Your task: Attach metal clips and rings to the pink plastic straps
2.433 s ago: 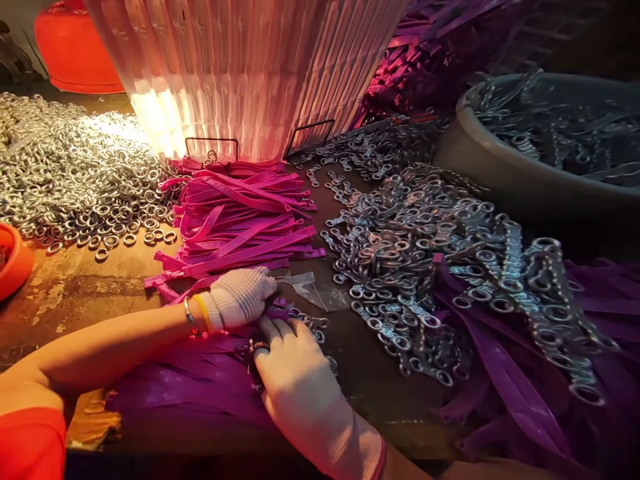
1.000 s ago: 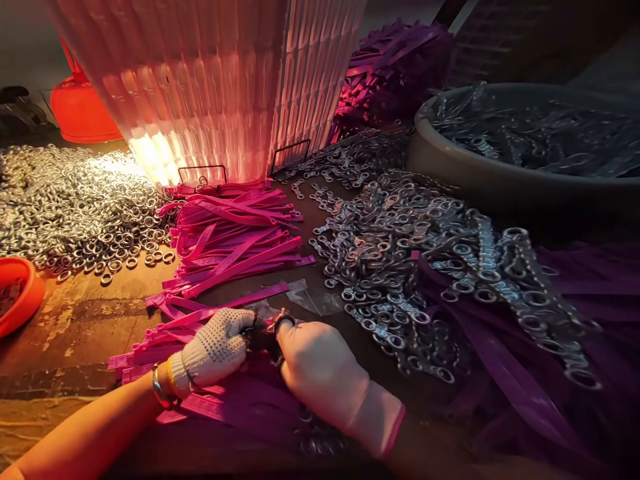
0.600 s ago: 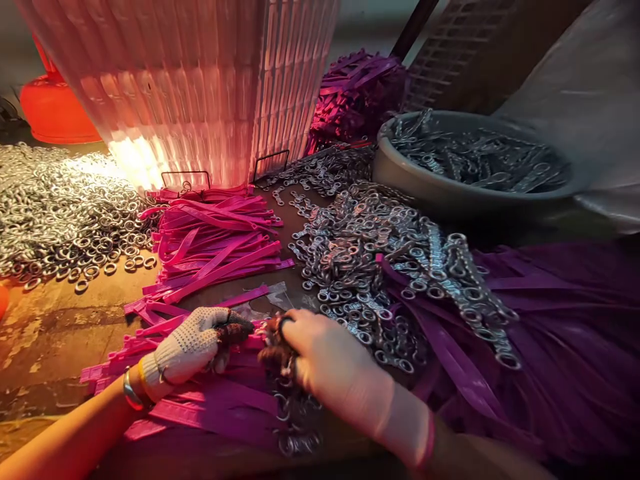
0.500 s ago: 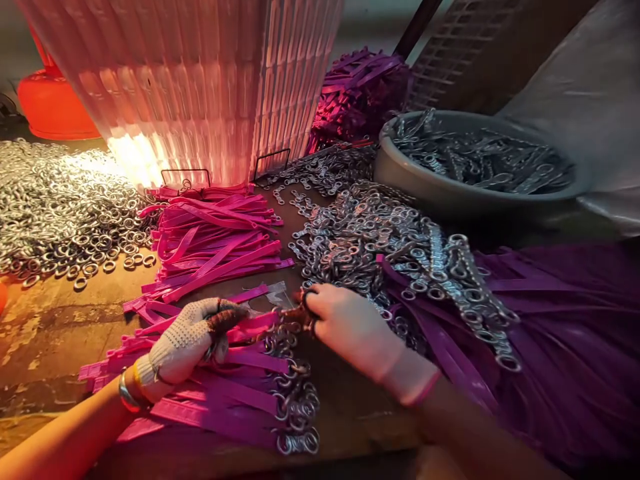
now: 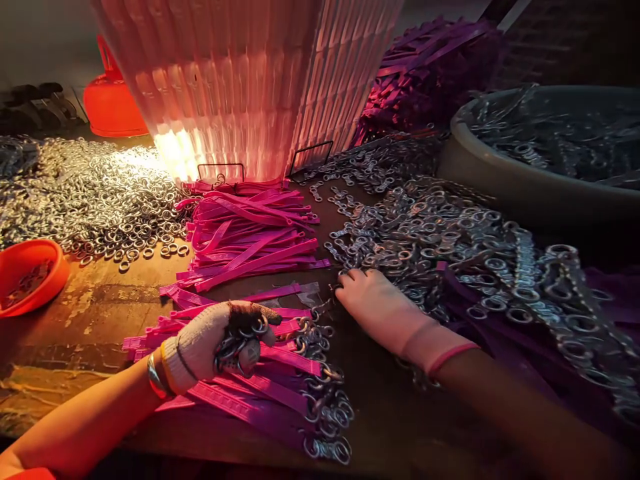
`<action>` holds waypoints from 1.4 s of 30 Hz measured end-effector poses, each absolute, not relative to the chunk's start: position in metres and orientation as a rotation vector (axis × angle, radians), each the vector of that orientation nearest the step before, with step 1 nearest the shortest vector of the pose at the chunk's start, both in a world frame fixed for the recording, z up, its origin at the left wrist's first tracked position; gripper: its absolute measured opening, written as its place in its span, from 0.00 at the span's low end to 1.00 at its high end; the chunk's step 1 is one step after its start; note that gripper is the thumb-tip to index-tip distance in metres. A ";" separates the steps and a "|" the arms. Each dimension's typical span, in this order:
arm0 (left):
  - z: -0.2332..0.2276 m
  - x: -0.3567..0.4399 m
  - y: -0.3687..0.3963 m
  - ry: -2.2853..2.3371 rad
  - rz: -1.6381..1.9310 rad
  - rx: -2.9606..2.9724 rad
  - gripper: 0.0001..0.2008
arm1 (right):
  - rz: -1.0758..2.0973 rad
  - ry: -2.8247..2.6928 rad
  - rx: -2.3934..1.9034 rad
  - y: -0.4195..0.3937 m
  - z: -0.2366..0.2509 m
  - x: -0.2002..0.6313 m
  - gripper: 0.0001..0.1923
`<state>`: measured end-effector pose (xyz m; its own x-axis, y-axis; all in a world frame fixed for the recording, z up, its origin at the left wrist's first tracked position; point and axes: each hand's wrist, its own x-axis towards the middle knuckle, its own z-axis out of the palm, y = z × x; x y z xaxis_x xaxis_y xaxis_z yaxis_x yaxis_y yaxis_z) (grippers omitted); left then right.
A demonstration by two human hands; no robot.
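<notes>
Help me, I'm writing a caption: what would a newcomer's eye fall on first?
Probably the pink straps piled near the middle, in front of a glowing ribbed panel. Silver rings heap up to the left, metal links to the right. Nearer, the gloved left hand holds small metal pieces.

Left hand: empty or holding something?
Holding: the left hand is curled around several metal rings, visible against the palm side of the glove.

A red bell-shaped object (image 5: 114, 108) stands just left of the ribbed translucent panel (image 5: 240, 87), with dim dark objects (image 5: 30, 110) farther to the panel's left, an orange bowl (image 5: 58, 281) to its near left, and a large grey tub (image 5: 505, 170) to its right.
</notes>
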<state>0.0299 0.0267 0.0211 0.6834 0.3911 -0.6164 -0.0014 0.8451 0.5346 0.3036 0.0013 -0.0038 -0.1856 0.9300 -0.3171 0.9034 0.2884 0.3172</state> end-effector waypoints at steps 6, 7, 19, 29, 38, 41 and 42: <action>0.031 0.035 0.012 0.874 0.268 0.691 0.11 | 0.041 2.146 1.593 0.001 0.001 0.309 0.13; 0.032 0.036 0.012 0.878 0.275 0.639 0.10 | 0.044 2.144 1.598 0.002 0.001 0.310 0.13; 0.026 0.029 0.019 0.750 0.269 0.345 0.08 | 0.089 2.388 1.944 -0.001 0.003 0.314 0.15; 0.028 0.038 0.024 0.755 0.106 0.545 0.11 | -1.846 2.597 2.280 -0.036 0.040 0.228 0.15; 0.022 0.047 0.020 0.739 0.301 0.670 0.12 | -1.953 2.205 2.888 -0.028 0.015 0.211 0.16; 0.016 0.051 0.016 0.770 0.340 0.787 0.14 | -1.635 2.331 2.880 -0.030 0.009 0.208 0.18; 0.014 0.052 0.016 0.775 0.353 0.818 0.15 | -1.452 2.399 2.843 -0.031 0.010 0.206 0.20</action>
<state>0.0518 0.0161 0.0140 0.6779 0.5582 -0.4785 0.0051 0.6473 0.7622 0.2064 -0.0309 0.0098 0.1820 0.9830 0.0226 0.4360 -0.0601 -0.8979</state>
